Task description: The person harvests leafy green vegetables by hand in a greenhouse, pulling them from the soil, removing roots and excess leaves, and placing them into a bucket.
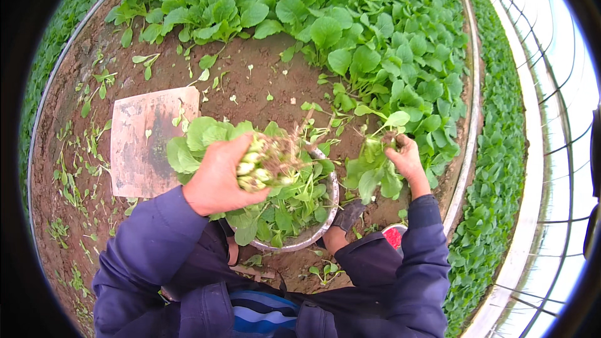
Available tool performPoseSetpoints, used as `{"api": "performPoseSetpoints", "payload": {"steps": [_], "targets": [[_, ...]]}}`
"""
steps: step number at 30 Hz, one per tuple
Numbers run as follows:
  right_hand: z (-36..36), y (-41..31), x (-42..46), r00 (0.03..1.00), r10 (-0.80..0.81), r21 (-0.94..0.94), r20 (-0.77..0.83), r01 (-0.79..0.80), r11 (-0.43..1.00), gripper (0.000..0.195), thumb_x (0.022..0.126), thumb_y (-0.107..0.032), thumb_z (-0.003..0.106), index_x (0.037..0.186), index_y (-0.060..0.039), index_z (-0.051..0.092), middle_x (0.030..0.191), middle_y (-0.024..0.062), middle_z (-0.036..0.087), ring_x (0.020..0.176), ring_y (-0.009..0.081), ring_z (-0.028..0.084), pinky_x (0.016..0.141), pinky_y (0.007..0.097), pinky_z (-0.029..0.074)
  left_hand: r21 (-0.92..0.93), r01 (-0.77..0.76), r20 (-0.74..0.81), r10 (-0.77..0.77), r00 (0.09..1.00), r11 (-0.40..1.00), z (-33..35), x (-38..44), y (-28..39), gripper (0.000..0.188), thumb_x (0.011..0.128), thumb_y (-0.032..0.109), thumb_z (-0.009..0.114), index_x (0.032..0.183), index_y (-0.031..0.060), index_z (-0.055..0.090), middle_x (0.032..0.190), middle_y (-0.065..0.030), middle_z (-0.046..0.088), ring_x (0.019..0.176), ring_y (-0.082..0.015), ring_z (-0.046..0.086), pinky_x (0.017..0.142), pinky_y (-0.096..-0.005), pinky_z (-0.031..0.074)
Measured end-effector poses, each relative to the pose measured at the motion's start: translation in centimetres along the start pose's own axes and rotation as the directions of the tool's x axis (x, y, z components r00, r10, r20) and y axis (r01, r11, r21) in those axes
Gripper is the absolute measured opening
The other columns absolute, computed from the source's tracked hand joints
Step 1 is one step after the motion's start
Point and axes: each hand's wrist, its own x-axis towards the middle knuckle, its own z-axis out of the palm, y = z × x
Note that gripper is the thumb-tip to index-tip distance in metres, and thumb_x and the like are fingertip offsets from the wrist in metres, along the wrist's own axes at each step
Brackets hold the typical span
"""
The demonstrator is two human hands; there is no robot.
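Observation:
My left hand (220,176) is closed around a thick bunch of leafy green plants (251,164), their pale stems and soil-covered roots pointing right and their leaves to the left. Below the bunch stands a round basin (334,192) heaped with loose green leaves (286,216); the bunch hides part of its rim. To the right of the basin, my right hand (403,154) pinches a leafy green plant (375,169) by its muddy root end, with its leaves hanging down.
A flat, stained board (150,145) lies on the soil at left. Dense leafy plants (324,28) grow ahead and to the right. Near my right knee is a small container with red contents (393,236). Pipes (474,80) border the bed, and scattered leaves lie on the soil.

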Motion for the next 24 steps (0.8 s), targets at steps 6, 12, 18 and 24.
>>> {"api": "performPoseSetpoints", "payload": {"steps": [6, 12, 18, 24], "targets": [[1.4, -4.9, -1.8, 0.997, -0.081, 0.119, -0.007, 0.081, 0.99, 0.028, 0.079, -0.001, 0.058, 0.106, 0.0022, 0.066, 0.097, 0.0047, 0.067, 0.079, 0.0105, 0.057, 0.073, 0.0271, 0.047, 0.173, -0.084, 0.134, 0.061, 0.989, 0.981, 2.0, -1.0, 1.1, 0.047, 0.063, 0.021, 0.077, 0.1, 0.0025, 0.055, 0.081, -0.0164, 0.064, 0.074, -0.035, 0.065, 0.066, -0.0407, 0.052], [2.8, -3.0, -1.4, 0.95, -0.117, -0.187, -0.291, 0.063, 0.98, 0.033, 0.077, -0.015, 0.069, 0.104, 0.0022, 0.067, 0.082, 0.0131, 0.069, 0.069, 0.0169, 0.062, 0.068, 0.0304, 0.049, 0.291, -0.101, 0.16, 0.055, 0.986, 0.951, 3.3, -1.9, 0.8, 0.044, 0.063, 0.023, 0.078, 0.094, 0.0034, 0.054, 0.076, -0.0176, 0.062, 0.072, -0.037, 0.063, 0.064, -0.042, 0.051], [4.6, -5.4, -3.7, 0.882, -0.25, -0.111, -0.399, 0.224, 0.968, 0.025, 0.079, -0.007, 0.066, 0.102, 0.001, 0.067, 0.09, 0.0099, 0.07, 0.079, 0.0136, 0.064, 0.076, 0.0273, 0.05, 0.267, -0.089, 0.222, 0.029, 0.975, 0.96, 4.2, -2.1, 1.1, 0.047, 0.063, 0.026, 0.077, 0.101, 0.005, 0.056, 0.083, -0.0167, 0.064, 0.078, -0.0357, 0.064, 0.07, -0.0425, 0.051], [9.1, -13.1, -7.6, 0.877, -0.274, 0.245, -0.396, 0.388, 0.888, 0.021, 0.083, 0.005, 0.062, 0.104, 0.0011, 0.066, 0.102, 0.006, 0.067, 0.093, 0.0112, 0.059, 0.085, 0.0259, 0.046, 0.206, -0.061, 0.294, -0.002, 0.956, 0.977, 5.8, -1.3, 1.8, 0.092, 0.067, 0.026, 0.074, 0.145, 0.0141, 0.027, 0.094, -0.0153, 0.067, 0.082, -0.0354, 0.065, 0.073, -0.042, 0.052]]}}
